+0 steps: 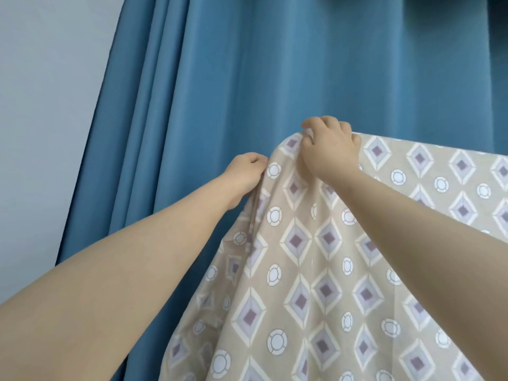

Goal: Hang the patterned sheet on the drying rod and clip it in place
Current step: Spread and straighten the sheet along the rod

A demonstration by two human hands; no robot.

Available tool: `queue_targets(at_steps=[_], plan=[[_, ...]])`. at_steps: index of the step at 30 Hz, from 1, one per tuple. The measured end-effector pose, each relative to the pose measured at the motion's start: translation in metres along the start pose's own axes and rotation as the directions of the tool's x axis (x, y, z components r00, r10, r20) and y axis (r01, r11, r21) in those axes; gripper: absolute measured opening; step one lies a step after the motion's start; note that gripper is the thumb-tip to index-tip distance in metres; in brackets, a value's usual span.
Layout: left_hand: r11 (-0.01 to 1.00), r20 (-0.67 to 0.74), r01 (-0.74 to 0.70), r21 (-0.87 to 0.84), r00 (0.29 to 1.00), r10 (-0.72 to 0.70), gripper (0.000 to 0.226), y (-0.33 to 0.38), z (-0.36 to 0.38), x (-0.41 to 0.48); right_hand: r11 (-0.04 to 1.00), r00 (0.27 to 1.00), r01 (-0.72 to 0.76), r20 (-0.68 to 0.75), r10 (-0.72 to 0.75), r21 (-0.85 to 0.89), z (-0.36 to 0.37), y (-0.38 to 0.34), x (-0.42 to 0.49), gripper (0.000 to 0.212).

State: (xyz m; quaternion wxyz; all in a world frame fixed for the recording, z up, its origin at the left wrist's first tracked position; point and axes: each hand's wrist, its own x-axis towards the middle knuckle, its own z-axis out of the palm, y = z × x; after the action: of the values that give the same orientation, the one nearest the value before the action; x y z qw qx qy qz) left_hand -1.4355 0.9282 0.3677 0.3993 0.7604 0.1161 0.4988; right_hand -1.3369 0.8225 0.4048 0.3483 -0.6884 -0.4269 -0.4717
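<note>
I am pinching the patterned sheet point(316, 270) mid-frame with my left hand point(244, 171) and right hand point(327, 147), evening its top fold over the presumably hidden rod.

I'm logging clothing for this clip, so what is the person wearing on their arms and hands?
Nothing shows. The left arm and right arm are bare to the frame edge, no sleeve in view. The left hand and right hand have no gloves, and no watch, bracelet or ring is visible.
</note>
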Motion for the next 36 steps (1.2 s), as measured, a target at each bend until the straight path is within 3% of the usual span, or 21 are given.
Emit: queue_targets(at_steps=[4, 11, 14, 20, 23, 31, 36], plan=[[0.998, -0.081, -0.052, -0.046, 0.996, 0.049, 0.022, 0.008, 0.004, 0.011, 0.994, 0.993, 0.015, 0.116, -0.002, -0.111, 0.001, 0.013, 0.021, 0.040], [0.942, -0.192, -0.157, 0.296, 0.957, 0.220, 0.021, 0.019, 0.018, 0.024, 1.000, 0.999, 0.012, 0.040, -0.014, 0.026, 0.001, 0.035, 0.031, 0.033], [0.956, -0.204, -0.159, 0.247, 0.956, 0.212, 0.020, 0.031, 0.026, 0.028, 0.991, 0.999, -0.023, 0.039, 0.018, 0.135, -0.005, 0.041, 0.036, 0.026], [0.978, -0.068, -0.116, 0.171, 0.989, 0.130, 0.020, 0.050, 0.035, 0.035, 0.976, 0.998, -0.011, 0.065, -0.003, 0.219, -0.012, 0.046, 0.041, 0.022], [0.994, -0.021, -0.053, 0.095, 0.998, 0.055, 0.021, 0.055, 0.034, 0.036, 0.983, 0.996, 0.010, 0.083, -0.026, 0.185, -0.012, 0.052, 0.040, 0.026], [0.996, -0.059, -0.054, 0.075, 0.997, 0.059, 0.023, 0.049, 0.033, 0.038, 0.993, 0.992, 0.077, 0.088, -0.085, 0.091, -0.009, 0.062, 0.039, 0.032], [1.000, 0.017, -0.017, 0.025, 1.000, 0.016, 0.025, 0.045, 0.025, 0.023, 0.991, 0.991, 0.114, 0.057, -0.118, 0.074, -0.005, 0.063, 0.037, 0.033]])
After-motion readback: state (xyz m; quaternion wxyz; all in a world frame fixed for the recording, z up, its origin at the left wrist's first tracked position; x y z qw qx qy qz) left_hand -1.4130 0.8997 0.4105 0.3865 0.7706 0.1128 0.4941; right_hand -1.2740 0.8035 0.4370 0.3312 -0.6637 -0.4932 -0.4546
